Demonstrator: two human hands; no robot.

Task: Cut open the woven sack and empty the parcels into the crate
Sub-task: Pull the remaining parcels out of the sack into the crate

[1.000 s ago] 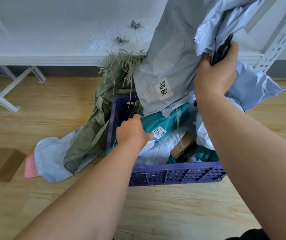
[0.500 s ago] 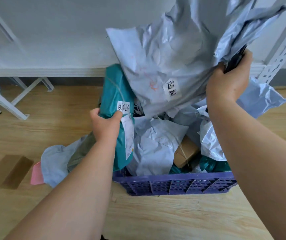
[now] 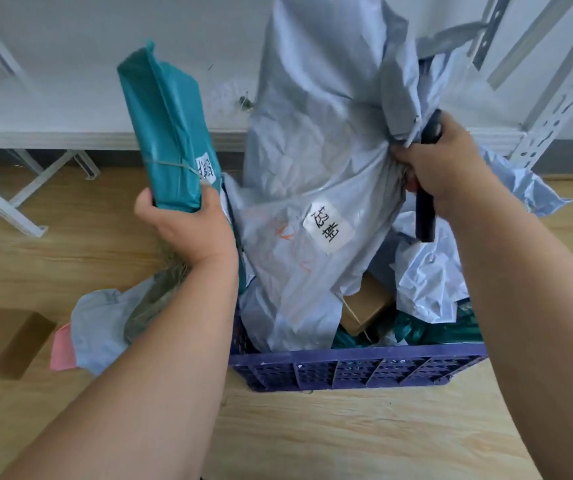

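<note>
My left hand (image 3: 188, 223) grips the lower end of a teal parcel (image 3: 165, 133), held upright above the left edge of the purple crate (image 3: 358, 367). My right hand (image 3: 451, 171) grips a bunched edge of a large grey parcel bag (image 3: 316, 174) with a white label, together with a dark knife handle (image 3: 425, 216). The grey bag stands tall in the crate. Under it lie a brown box (image 3: 368, 308), white and teal parcels. The green woven sack (image 3: 155, 292) lies crumpled on the floor left of the crate, partly hidden by my left arm.
A grey bag (image 3: 96, 330) and a pink parcel (image 3: 63, 351) lie on the wooden floor by the sack, with a brown cardboard piece (image 3: 8, 341) further left. A white shelf (image 3: 70, 136) runs behind; a perforated metal upright (image 3: 555, 109) stands at the right.
My left hand has pulled the teal parcel out of the crate and raised it upright to the left. My right hand keeps its hold on the grey bag and knife.
</note>
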